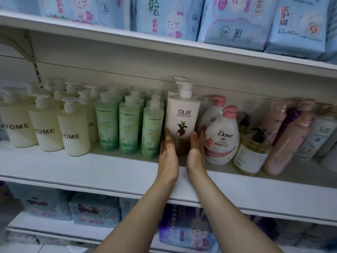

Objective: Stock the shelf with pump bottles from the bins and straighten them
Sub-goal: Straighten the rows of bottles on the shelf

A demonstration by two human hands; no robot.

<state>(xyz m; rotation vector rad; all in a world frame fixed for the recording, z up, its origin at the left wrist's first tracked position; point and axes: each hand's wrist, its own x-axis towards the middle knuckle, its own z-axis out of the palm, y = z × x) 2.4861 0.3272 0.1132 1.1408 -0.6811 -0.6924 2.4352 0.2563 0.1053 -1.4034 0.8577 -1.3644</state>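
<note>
A tall white Olay pump bottle (184, 115) stands upright on the middle shelf (109, 170), with another white pump bottle right behind it. My left hand (168, 152) presses flat against the bottle's lower left side with straight fingers. My right hand (197, 152) presses its lower right side the same way. To its left stand green Shiroruka bottles (152, 130) and cream Yome pump bottles (73, 132) in neat rows. To its right a white Dove bottle with a pink cap (221, 136) stands close to my right hand.
Right of the Dove bottle, a yellow bottle with a black pump (252, 152) and a pink bottle (286, 145) lean untidily among other bottles. Blue packs (237, 21) fill the shelf above. More packs (187, 232) sit on the shelf below.
</note>
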